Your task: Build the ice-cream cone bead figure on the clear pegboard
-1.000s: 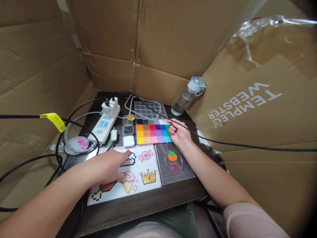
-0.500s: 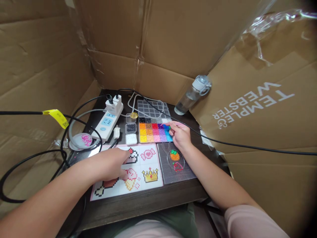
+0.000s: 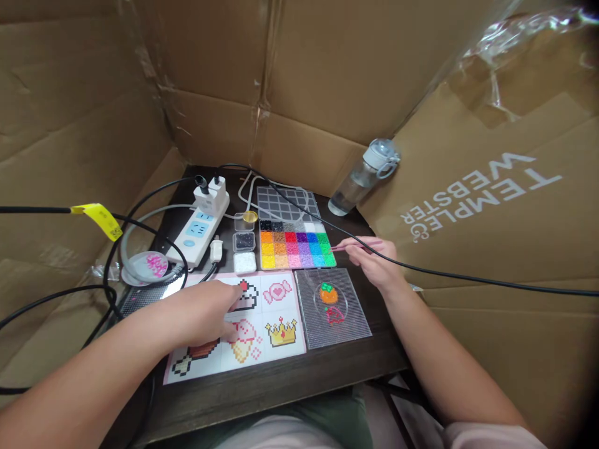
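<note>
My left hand [image 3: 208, 312] rests on a pattern sheet [image 3: 276, 312], index finger stretched to the cupcake picture and thumb apart by the ice cream picture; it holds nothing. Pink tweezers [image 3: 349, 247] are gripped in my right hand [image 3: 372, 260], just right of the bead box [image 3: 299, 246], their tips by its green beads. Whether a bead sits in the tips is too small to tell. On the clear pegboard [image 3: 358, 318] lie an orange bead figure with a green top [image 3: 328, 293] and a red bead outline [image 3: 335, 315].
A white power strip [image 3: 189, 243] with plugs stands at the left. Small bead containers [image 3: 244, 262] sit beside the bead box. A dish of pink beads [image 3: 156, 265] is far left. A water bottle [image 3: 358, 181] stands behind. A black cable [image 3: 449, 275] crosses above the table; cardboard walls surround it.
My right hand has moved right with the tweezers, from over the bead box to beside it, uncovering the green beads. My left hand stays on the sheet. The view has shifted slightly.
</note>
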{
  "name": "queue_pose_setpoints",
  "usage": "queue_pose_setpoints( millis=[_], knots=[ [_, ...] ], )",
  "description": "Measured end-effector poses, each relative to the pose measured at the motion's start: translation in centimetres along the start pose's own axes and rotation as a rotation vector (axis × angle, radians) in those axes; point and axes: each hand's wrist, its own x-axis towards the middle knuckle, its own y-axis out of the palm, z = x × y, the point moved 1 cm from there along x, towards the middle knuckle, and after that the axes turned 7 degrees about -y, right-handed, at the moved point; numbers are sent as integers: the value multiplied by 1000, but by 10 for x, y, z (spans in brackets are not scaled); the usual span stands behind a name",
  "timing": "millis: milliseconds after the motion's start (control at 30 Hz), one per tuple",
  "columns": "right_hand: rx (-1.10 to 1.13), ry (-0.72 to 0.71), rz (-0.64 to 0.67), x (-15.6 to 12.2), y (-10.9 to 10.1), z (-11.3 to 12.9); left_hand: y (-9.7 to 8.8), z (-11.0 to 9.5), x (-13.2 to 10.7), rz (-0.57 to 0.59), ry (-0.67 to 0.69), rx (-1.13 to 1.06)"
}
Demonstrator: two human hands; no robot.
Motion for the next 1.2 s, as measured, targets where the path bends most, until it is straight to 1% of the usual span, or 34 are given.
queue_pose_setpoints(
  millis=[67, 200, 367, 533, 767, 933, 1033, 1133, 1200],
  knots=[
    [-40, -15, 36, -8, -3, -12, 0, -1, -1, 39, -10, -24],
    [-88, -57, 47, -13, 0, -26, 1, -1, -1, 85, -31, -45],
    [-86, -53, 97, -12, 0, -31, 1, 0, 3, 61, -36, 18],
    [-87, -53, 92, -13, -3, -35, 1, 1, 4, 89, -62, 28],
    [-96, -54, 113, -11, -1, -40, 1, 1, 5, 81, -53, 30],
    [-95, -27, 83, -13, 1, -35, -1, -2, 3, 89, -70, 36],
    [-74, 19, 61, -14, 0, -36, -3, -4, 1, 95, -83, 36],
    [2, 63, 1, -13, 0, -41, -4, -5, 0, 95, -78, 35],
    [73, 58, -57, -10, 2, -42, -5, -5, -1, 97, -77, 31]
  ],
)
